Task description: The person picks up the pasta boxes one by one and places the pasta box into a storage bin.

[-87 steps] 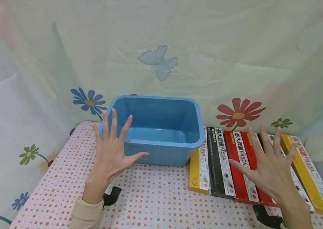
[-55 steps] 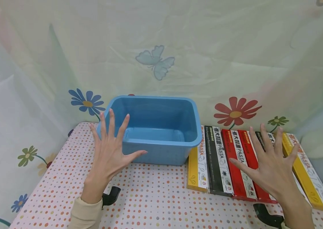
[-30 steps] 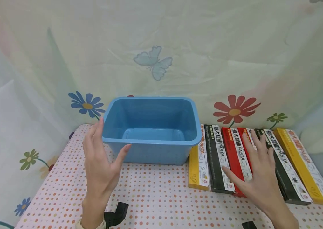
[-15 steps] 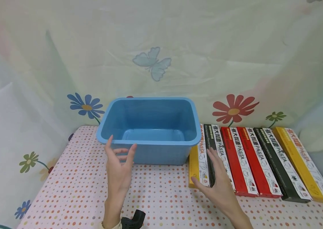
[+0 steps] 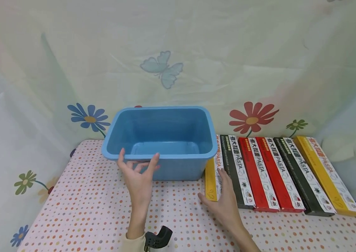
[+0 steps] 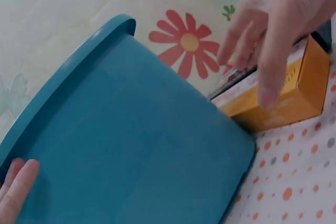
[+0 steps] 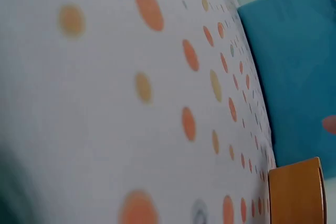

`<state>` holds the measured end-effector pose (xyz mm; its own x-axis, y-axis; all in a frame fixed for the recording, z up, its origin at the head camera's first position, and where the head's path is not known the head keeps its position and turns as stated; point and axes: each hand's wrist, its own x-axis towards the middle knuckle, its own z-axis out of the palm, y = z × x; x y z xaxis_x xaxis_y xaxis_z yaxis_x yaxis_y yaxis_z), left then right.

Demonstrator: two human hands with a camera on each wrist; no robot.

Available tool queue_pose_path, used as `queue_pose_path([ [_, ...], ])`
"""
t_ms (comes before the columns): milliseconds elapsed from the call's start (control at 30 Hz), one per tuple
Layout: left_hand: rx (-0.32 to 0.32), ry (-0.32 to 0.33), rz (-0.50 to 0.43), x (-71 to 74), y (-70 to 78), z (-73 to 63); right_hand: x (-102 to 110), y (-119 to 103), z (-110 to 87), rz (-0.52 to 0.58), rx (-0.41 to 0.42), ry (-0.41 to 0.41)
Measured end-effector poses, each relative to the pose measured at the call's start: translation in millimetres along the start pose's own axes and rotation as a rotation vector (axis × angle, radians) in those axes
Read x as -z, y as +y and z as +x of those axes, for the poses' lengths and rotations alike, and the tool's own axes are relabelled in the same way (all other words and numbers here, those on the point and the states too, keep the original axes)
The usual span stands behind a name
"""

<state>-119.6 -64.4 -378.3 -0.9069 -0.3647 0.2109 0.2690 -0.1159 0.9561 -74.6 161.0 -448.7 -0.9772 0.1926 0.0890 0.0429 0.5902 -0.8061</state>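
A light blue plastic bin (image 5: 181,168) stands upright at the back of the table. My left hand (image 5: 138,183) is at its front wall, with fingertips just under the rim; in the left wrist view its fingers (image 6: 20,187) lie against the blue wall. My right hand (image 5: 223,206) hovers by the near end of the leftmost yellow pasta box (image 5: 210,180), thumb and fingers apart and nothing between them. In the right wrist view, the orange-yellow end of that box (image 7: 296,192) shows beside the bin (image 7: 294,66).
Right of the bin lie several pasta boxes side by side: a black one (image 5: 236,178), red ones (image 5: 257,175), another black box (image 5: 304,182) and a yellow box (image 5: 326,175) at the far right. The dotted tablecloth (image 5: 86,203) covers the table. A printed curtain (image 5: 212,52) hangs behind.
Both hands have lowered from spread positions. The left moved right to the bin's front; the right moved left from above the red and black boxes to the leftmost yellow box.
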Motion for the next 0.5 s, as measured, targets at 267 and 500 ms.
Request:
queue_pose_path([
  [267, -0.005, 0.026, -0.096, -8.8, 0.0, -0.3, -10.3, -1.4, 1.5, -0.048, -0.099, 0.026],
  [500, -0.036, 0.057, -0.153, -13.1, -1.3, 0.0, -13.3, -2.5, 0.3, -0.086, -0.131, 0.057],
])
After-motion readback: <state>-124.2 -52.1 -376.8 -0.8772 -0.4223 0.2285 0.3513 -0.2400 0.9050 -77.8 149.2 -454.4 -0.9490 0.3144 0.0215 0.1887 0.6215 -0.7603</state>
